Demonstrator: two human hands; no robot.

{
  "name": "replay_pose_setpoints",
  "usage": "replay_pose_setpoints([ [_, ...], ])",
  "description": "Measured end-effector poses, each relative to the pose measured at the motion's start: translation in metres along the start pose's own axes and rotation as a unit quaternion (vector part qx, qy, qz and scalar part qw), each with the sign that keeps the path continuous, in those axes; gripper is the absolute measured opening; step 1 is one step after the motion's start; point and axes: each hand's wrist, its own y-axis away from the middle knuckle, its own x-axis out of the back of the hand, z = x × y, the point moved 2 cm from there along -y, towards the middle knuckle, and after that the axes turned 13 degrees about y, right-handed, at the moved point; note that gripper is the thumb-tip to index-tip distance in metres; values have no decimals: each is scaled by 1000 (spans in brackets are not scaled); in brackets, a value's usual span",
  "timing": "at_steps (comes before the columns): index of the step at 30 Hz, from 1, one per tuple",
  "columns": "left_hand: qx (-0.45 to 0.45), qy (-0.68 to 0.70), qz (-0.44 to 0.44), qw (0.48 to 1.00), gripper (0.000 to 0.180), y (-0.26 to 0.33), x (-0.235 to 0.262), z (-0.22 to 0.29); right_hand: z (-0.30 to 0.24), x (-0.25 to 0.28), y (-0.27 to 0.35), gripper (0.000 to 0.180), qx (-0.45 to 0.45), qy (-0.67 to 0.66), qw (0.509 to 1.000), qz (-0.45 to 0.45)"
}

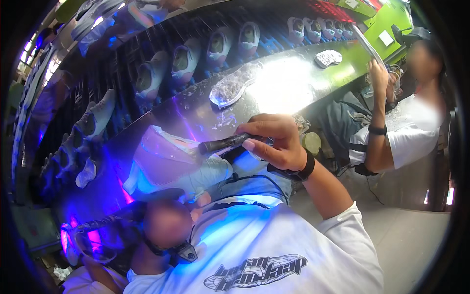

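A pale white-and-grey shoe [164, 159] is raised in front of my body, tilted, its toe toward the right. Below its lower edge show a few fingertips of my left hand [203, 198]; the shoe hides the rest of that hand as it holds it from beneath. In my right hand [280, 142] is a brush [223, 144] with a dark handle, gripped between thumb and fingers. The brush's tip meets the shoe's upper near the opening. A black band circles my right wrist.
A metal bench [196, 110] carries a shoe-shaped pad [234, 87] covered in whitish residue and a smaller pad [328, 58] farther right. Beyond it, several shoes [185, 61] stand along a dark rack or conveyor. At right sits a co-worker [411, 117] holding a flat piece.
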Motion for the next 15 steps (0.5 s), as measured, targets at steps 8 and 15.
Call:
replay_pose_setpoints([
  [8,-78,-260,53,961,27,-26,-8,-6,21,19,31,19,-74,-13,996,42],
  [15,-93,-295,64,949,37,-103,-5,21,34,44,42,24,-253,79,961,72],
])
